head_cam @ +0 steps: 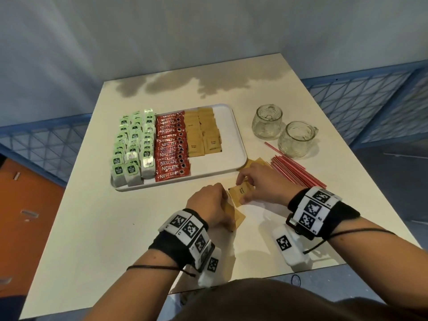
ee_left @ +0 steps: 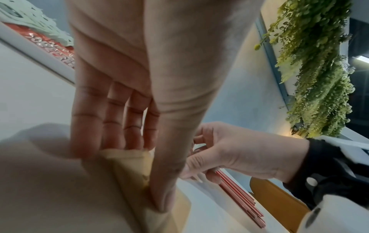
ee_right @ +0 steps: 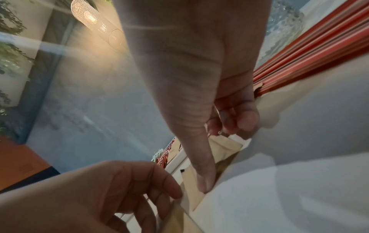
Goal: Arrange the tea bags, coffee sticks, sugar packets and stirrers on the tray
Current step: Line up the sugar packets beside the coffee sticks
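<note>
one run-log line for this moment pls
right hand: pinches brown sugar packet | left hand: holds brown packets | white tray: right side bare | red stirrers: on table

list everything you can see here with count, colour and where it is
tray: one, white, table centre
tea bags: many, green and white, tray's left part
coffee sticks: a stack, red, tray's middle
sugar packets: many, tan, tray, right of the coffee; a few loose under the hands
stirrers: a bundle, red, table right of tray
glass mugs: two, clear, far right
table: one, cream
left hand: holds packets
right hand: pinches a packet
</note>
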{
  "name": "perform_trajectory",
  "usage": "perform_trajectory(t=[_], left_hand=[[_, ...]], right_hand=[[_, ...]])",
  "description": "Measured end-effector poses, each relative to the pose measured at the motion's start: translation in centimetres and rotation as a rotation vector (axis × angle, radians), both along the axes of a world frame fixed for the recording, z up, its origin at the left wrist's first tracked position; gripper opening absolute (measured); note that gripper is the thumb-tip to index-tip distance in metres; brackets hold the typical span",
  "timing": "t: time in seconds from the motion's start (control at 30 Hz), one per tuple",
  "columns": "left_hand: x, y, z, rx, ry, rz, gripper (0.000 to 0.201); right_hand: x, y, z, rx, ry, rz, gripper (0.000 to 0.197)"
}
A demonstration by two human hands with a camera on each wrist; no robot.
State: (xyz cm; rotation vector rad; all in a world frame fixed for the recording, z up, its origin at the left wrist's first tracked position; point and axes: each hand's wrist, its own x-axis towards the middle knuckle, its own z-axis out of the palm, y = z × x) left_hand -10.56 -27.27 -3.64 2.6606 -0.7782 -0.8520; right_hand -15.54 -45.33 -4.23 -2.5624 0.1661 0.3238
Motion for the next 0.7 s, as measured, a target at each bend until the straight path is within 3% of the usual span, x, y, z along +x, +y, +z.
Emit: perform_trajectory(t=[0.13, 0.27, 0.43, 0.7], left_hand=[[0.3, 0.2, -0.2, 0.000, 0.061, 0.030, 0.067], [0.5, 0.5, -0.2, 0.024, 0.087, 0.001, 0.047], [0.6, 0.8, -0.3, 0.030, -0.008, -0.100, 0.059], [1.5, 1.4, -0.3, 0.070, 0.027, -0.087, 0.054]], right_hand=[[-0.1, 0.1, 0.1, -0.013, 0.008, -0.010, 0.048], [-0.2, 0.3, 0.3, -0.019, 0.018, -0.029, 0.049], [0.1, 0.5, 0.4, -0.012, 0.029, -0.039, 0.046], [0.1, 0.6, 0.6, 0.027, 0.053, -0.066, 0.047]])
